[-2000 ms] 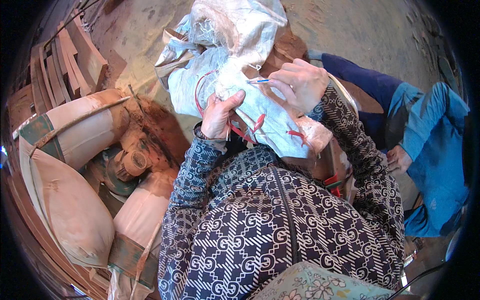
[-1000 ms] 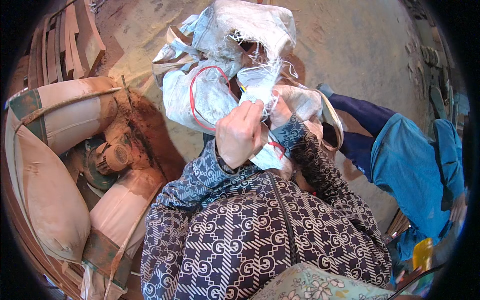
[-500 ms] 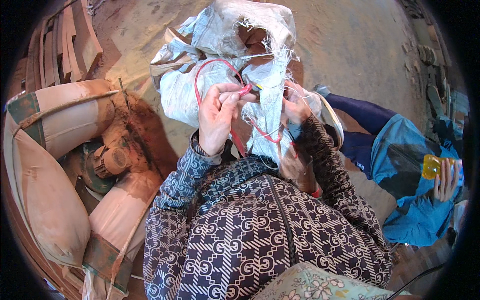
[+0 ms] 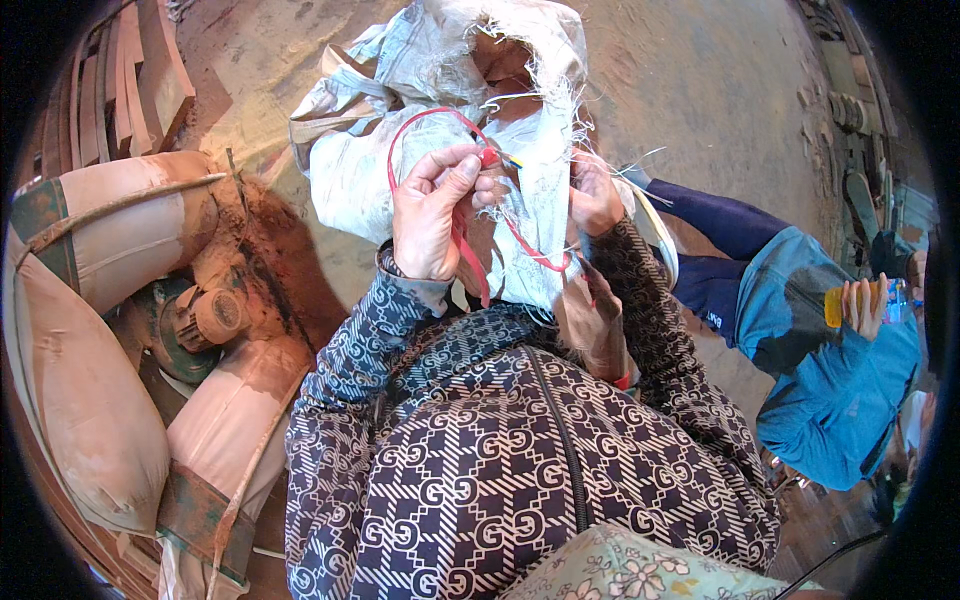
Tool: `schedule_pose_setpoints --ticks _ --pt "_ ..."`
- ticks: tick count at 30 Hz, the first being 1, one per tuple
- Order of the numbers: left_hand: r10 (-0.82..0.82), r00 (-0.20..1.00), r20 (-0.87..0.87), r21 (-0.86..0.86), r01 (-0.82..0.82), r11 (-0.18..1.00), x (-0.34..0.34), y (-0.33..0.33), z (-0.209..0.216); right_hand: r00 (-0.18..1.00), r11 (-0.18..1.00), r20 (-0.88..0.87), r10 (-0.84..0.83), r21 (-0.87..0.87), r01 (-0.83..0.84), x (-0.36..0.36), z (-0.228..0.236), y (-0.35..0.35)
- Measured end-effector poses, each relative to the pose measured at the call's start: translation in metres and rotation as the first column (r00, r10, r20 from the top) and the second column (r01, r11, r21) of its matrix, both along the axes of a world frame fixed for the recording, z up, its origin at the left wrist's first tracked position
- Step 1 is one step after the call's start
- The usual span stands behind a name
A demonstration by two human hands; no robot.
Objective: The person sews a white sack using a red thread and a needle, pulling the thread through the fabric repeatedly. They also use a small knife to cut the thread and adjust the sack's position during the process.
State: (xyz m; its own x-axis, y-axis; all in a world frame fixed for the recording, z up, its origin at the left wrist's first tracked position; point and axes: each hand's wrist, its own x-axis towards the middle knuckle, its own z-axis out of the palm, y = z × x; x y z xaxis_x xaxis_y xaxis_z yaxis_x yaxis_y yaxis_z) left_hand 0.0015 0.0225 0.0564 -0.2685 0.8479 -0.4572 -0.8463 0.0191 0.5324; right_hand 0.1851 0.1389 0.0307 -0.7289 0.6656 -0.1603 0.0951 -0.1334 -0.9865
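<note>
My left hand (image 4: 435, 215) pinches the end of a red cord (image 4: 420, 115), which loops up over the knuckles and hangs down toward my lap. A small blue and yellow tip (image 4: 513, 160) sticks out just beyond the pinched end; I cannot make out what it is. A white woven sack (image 4: 545, 215) with frayed edges and a torn hole lies in front of me. Its gathered strip runs down between my hands. My right hand (image 4: 597, 192) is closed on the frayed right edge of that strip. The red cord also crosses the strip lower down.
At the left, dusty cloth bags (image 4: 100, 400) surround a motor (image 4: 210, 315) beside a heap of reddish dust. Wooden planks (image 4: 140, 80) stand at the far left. A person in a blue top (image 4: 830, 350) is at the right, holding a yellow object (image 4: 833, 307).
Both hands have shifted slightly, the left one a little up and left with the red cord. The person at the right has moved the hand with the yellow object.
</note>
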Motion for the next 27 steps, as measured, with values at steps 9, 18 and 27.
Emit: schedule_pose_setpoints --ticks 9,18,27 --pt "0.021 0.989 0.146 0.011 -0.023 1.0 -0.003 0.004 -0.004 1.0 0.999 -0.016 0.005 -0.05 -0.006 -0.004 -0.001 -0.001" --pt "0.031 0.985 -0.17 -0.017 -0.034 0.999 0.004 0.009 0.007 1.0 0.999 -0.01 0.004 -0.041 -0.004 -0.008 0.005 -0.002" --pt "-0.027 0.928 -0.371 -0.074 -0.001 0.997 0.005 0.01 0.004 0.999 0.989 -0.017 -0.028 -0.143 0.025 -0.008 -0.003 -0.004"
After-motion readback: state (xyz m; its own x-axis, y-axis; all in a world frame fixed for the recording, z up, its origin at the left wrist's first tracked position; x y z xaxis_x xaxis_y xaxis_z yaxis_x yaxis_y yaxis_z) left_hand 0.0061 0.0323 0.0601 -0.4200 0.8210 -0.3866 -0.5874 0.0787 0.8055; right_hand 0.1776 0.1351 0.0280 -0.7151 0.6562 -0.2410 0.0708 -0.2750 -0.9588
